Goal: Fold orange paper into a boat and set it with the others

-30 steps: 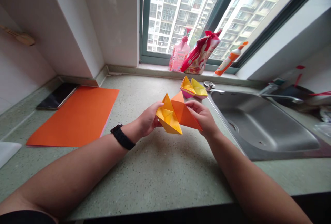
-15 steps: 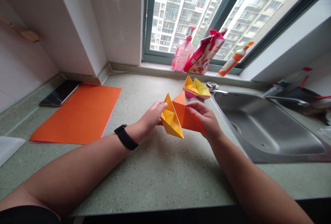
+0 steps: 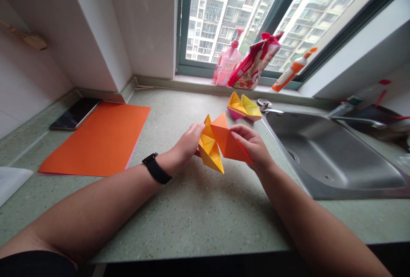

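Note:
Above the counter, my left hand (image 3: 189, 140) is closed on a yellow folded paper boat (image 3: 209, 151), its thumb on the left edge. My right hand (image 3: 253, 144) pinches an orange folded paper piece (image 3: 229, 140) by its right side. The orange paper's left edge overlaps the upper part of the yellow boat; whether they are joined I cannot tell. Just beyond, a second folded paper boat (image 3: 245, 107), yellow inside and pink outside, stands on the counter near the sink corner. The fingers under both held pieces are mostly hidden.
Orange paper sheets (image 3: 96, 144) lie on the left of the counter (image 3: 179, 217), with a phone (image 3: 75, 114) at their back corner. A steel sink (image 3: 333, 153) is set in at right. A pink pump bottle (image 3: 226, 65), red bag (image 3: 254, 63) and orange bottle (image 3: 293, 72) line the windowsill.
The orange paper has shifted slightly left and now overlaps the yellow boat more. The yellow boat's lower tip has moved a little left and down. Both hands keep their grips.

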The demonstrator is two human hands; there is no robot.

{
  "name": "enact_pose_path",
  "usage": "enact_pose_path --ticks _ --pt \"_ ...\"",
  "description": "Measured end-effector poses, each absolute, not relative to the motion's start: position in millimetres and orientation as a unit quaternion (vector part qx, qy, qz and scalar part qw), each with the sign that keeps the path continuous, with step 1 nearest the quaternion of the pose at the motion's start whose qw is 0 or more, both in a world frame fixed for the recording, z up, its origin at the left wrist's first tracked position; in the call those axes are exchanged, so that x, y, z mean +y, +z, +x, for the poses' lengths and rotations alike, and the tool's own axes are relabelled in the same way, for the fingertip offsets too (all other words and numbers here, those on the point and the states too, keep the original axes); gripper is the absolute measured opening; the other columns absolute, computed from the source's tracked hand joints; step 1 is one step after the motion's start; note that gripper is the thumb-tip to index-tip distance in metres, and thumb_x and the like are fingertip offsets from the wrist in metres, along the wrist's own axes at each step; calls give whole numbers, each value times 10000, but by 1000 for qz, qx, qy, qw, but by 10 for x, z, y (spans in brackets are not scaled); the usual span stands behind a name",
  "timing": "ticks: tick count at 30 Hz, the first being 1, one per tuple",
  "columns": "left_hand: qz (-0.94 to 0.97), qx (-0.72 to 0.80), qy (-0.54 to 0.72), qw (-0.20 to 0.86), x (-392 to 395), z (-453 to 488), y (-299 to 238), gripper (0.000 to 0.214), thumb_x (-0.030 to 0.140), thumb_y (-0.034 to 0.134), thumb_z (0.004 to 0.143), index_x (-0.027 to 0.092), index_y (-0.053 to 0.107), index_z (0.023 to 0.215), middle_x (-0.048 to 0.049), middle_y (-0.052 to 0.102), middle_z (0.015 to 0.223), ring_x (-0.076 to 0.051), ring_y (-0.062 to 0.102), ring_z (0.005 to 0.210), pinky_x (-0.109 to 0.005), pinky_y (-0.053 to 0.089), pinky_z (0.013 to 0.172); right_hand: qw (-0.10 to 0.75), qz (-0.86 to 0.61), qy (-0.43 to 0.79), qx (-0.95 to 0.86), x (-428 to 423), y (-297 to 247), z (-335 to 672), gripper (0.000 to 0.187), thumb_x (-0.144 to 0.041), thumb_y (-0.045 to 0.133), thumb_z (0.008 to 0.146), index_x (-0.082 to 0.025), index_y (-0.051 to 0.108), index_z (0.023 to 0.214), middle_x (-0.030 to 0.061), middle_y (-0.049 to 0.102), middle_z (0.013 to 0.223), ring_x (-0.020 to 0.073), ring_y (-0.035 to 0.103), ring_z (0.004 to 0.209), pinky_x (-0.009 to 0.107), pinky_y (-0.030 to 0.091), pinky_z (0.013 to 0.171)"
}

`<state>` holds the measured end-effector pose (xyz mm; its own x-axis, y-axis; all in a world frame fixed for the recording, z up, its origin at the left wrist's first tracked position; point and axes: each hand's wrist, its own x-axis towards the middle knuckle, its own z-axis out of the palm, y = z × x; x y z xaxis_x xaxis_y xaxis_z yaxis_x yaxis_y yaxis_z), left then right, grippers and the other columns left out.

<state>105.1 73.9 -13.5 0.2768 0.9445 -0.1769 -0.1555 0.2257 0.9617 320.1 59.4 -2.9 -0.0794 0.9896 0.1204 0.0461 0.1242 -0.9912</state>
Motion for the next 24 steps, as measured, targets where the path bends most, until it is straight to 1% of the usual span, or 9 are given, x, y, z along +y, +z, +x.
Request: enact_pose_path --ticks 4,9,12,16,21,24 --pt "449 445 425 648 735 1051 -125 319 503 490 1089 227 639 1143 -81 730 1063 -257 719 896 -282 533 598 500 -460 450 -580 595 -48 3204 397 -654 900 807 -293 779 922 24 797 937 205 726 793 325 601 697" --pt "445 431 435 654 705 1056 -116 305 504 528 1085 225 635 1149 -84 719 1083 -250 710 907 -273 531 621 488 -461 441 -595 583 -51 3200 379 -659 866 845 -303 783 944 34 800 975 227 742 844 359 624 738" --pt "451 432 429 652 683 1056 -105 319 517 523 1088 223 632 1149 -102 702 1150 -266 707 949 -284 551 630 495 -458 451 -585 580 -55 3193 388 -662 883 826 -306 786 943 34 803 988 229 746 857 364 632 757" --pt "462 449 413 644 676 1060 -94 326 519 495 1094 219 615 1140 -129 676 1204 -298 707 995 -303 566 600 502 -451 458 -578 577 -59 3181 374 -644 911 806 -310 797 930 24 804 963 215 743 850 356 628 776" --pt "457 444 420 646 693 1058 -119 315 520 542 1076 219 618 1130 -127 678 1170 -300 702 996 -307 574 622 494 -454 456 -584 580 -53 3190 378 -651 894 822 -308 792 945 31 803 983 223 744 852 366 631 767" --pt "457 448 412 648 694 1056 -125 331 533 516 1084 223 605 1158 -124 684 1169 -300 713 982 -316 583 620 490 -454 458 -587 586 -49 3203 388 -661 882 828 -308 784 955 33 802 996 225 747 850 364 634 748"
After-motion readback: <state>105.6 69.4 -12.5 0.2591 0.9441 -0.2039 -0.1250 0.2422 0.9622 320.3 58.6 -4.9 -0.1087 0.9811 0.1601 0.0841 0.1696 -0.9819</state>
